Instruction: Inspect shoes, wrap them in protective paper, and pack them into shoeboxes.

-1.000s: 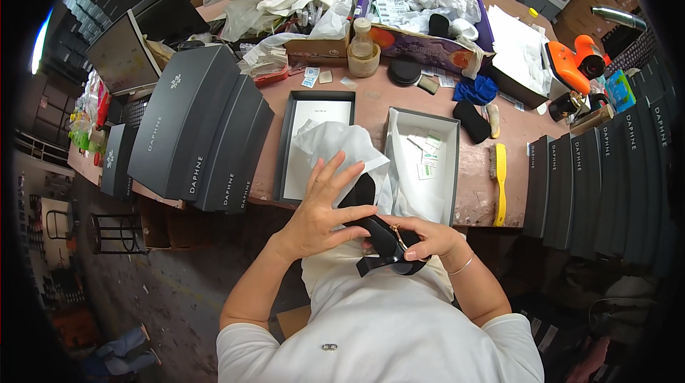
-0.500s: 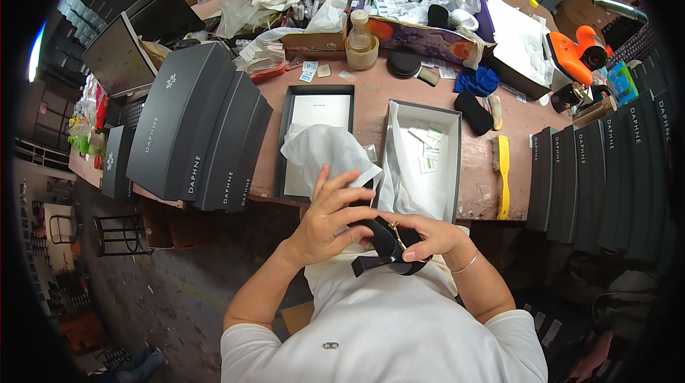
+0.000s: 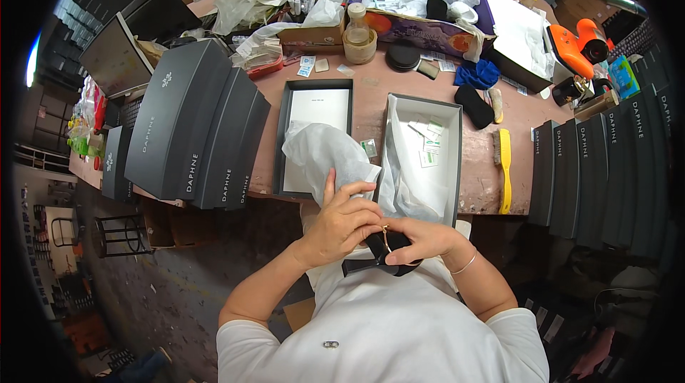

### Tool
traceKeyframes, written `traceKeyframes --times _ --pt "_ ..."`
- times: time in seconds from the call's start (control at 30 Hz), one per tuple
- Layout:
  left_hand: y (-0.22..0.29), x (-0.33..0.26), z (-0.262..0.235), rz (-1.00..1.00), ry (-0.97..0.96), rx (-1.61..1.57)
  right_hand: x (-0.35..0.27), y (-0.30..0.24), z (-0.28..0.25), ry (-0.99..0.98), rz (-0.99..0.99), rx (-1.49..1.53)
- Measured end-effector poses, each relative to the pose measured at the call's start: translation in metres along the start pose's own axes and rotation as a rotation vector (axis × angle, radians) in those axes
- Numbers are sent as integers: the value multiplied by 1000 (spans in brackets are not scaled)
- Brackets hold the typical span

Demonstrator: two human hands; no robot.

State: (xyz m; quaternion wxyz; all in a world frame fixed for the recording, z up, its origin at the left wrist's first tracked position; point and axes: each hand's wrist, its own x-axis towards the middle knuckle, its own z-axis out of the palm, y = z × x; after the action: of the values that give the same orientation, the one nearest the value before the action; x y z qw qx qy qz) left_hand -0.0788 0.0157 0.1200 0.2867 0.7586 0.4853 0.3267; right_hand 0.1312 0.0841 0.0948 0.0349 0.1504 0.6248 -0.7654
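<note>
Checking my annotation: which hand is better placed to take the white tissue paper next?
Likely the left hand: its fingers already reach up against the white tissue paper, while the right hand grips the black shoe lower down.

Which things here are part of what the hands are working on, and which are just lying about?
In hand: left hand, right hand, small black shoe, crumpled white tissue paper, open grey box.
Lying about: yellow plastic brush, orange power tool, brown glass jar.

Occlusions around the black shoe

I can't see most of it: left hand and right hand cover it; its strap detail is too small to tell. White wrapping paper above hides part of the open box lid.
</note>
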Motion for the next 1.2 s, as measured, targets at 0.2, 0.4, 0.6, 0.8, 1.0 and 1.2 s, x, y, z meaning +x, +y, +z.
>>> traceKeyframes --times 0.2,0.4,0.6,0.8,1.0,1.2 --pt "-3 -1 -8 -70 641 -139 1 -16 1 22 -102 171" --pt "-15 -51 -60 -165 824 55 -2 0 -6 11 -114 251" --pt "12 -50 14 -390 525 54 3 -4 -1 -36 -104 491" --pt "-27 -65 54 -338 659 -103 4 2 -6 -86 -105 716" --pt "-17 -32 1 -320 878 130 17 12 -4 -163 -121 923" --pt "12 -6 -15 -225 738 52 15 2 0 -216 -207 1002"
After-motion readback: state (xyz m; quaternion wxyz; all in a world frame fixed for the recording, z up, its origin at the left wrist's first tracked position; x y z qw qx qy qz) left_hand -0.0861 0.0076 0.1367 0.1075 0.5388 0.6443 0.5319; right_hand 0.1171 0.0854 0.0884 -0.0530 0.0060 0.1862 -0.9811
